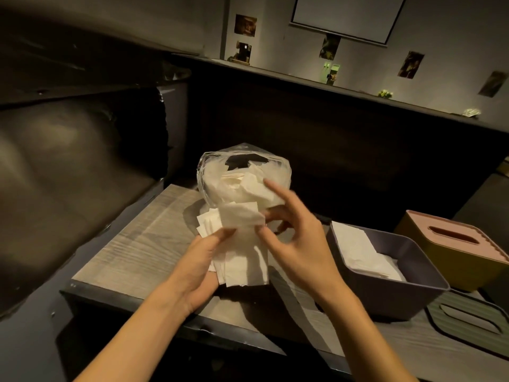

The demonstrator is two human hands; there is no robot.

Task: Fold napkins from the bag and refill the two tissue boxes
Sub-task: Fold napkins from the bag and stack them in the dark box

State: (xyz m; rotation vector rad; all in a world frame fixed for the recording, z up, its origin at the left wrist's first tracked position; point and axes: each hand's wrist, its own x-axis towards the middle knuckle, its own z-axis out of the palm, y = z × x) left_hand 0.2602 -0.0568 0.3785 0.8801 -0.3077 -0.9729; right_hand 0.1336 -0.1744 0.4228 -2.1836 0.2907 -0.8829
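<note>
A clear plastic bag (217,172) full of white napkins stands open on the wooden table (132,244). In front of it my left hand (198,260) holds a stack of white napkins (242,255) from below, thumb on top. My right hand (294,232) pinches the stack's upper right edge with thumb and lower fingers, the index finger stretched toward the bag. To the right an open dark purple tissue box (391,293) holds folded napkins (363,255). Behind it stands a yellow tissue box (440,260) with its pink slotted lid on.
A dark ribbed lid (468,318) with a slot lies on the table at the right, near the purple box. A dark sofa (68,166) fills the left side. A dark partition with a ledge runs behind the table.
</note>
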